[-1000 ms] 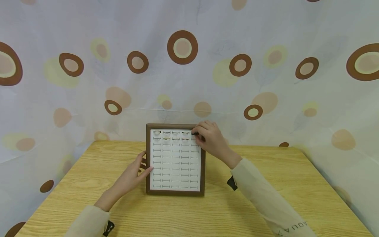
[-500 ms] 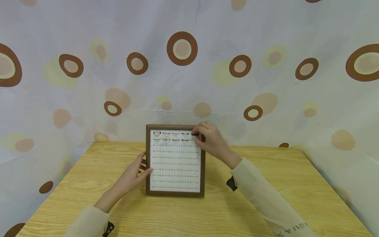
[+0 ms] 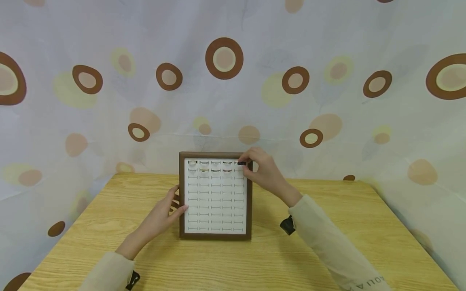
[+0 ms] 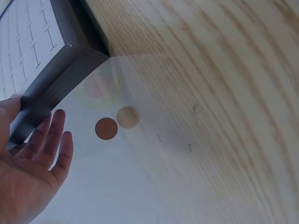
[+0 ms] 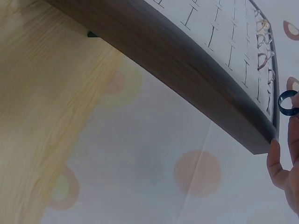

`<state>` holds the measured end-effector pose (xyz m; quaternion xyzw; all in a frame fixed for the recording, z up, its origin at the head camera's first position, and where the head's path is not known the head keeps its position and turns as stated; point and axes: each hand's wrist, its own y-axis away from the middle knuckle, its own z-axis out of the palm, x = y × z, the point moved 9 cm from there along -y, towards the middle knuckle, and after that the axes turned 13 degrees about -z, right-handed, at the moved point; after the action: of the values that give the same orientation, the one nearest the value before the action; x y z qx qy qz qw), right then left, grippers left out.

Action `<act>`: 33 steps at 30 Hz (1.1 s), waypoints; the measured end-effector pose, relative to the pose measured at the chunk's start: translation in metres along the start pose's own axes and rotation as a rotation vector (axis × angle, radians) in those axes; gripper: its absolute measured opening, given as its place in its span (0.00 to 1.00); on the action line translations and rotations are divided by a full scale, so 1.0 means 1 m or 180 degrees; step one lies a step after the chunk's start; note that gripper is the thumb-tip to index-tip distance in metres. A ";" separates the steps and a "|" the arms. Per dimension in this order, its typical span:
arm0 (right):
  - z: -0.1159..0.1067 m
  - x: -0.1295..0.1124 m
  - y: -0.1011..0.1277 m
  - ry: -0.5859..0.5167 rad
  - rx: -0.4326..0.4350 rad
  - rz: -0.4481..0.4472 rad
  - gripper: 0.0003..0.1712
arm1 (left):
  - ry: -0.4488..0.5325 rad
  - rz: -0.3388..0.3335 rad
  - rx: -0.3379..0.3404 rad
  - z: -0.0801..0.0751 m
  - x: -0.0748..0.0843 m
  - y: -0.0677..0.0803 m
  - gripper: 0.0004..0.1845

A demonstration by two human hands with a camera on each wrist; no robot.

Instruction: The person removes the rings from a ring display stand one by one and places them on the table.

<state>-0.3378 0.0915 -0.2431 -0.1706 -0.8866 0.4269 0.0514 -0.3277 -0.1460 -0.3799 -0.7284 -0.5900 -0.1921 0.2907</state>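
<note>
While the black ring (image 3: 242,163) fronts the top-right slot (image 5: 269,101), your right hand (image 3: 263,169) is nearer

Pinched there, it shows edge-on, long side parallel to the slot; contact unclear. Your left hand (image 3: 164,211), farther off, grips the board (image 3: 214,236) by its left edge.

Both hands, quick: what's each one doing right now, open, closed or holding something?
Left hand: holding the framed board by its side edge.
Right hand: pinching a dark ring between thumb and finger.
</note>
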 end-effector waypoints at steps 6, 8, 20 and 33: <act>-0.002 -0.005 -0.002 -0.0067 -0.0016 -0.0065 0.07 | 0.0007 0.0040 0.0011 -0.002 -0.001 -0.001 0.35; -0.004 -0.005 -0.001 -0.0074 -0.0007 -0.0073 0.07 | 0.0010 0.0038 0.0002 -0.002 -0.001 -0.001 0.35; -0.028 0.000 0.022 0.0012 0.0128 -0.0103 0.11 | 0.0080 -0.0004 -0.0092 -0.001 -0.001 -0.002 0.34; -0.019 0.022 0.080 0.0174 -0.0392 0.0044 0.13 | 0.0236 -0.0019 -0.0224 0.000 -0.002 -0.004 0.31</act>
<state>-0.3333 0.1592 -0.2944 -0.1912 -0.9082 0.3671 0.0620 -0.3318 -0.1471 -0.3804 -0.7287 -0.5739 -0.2404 0.2860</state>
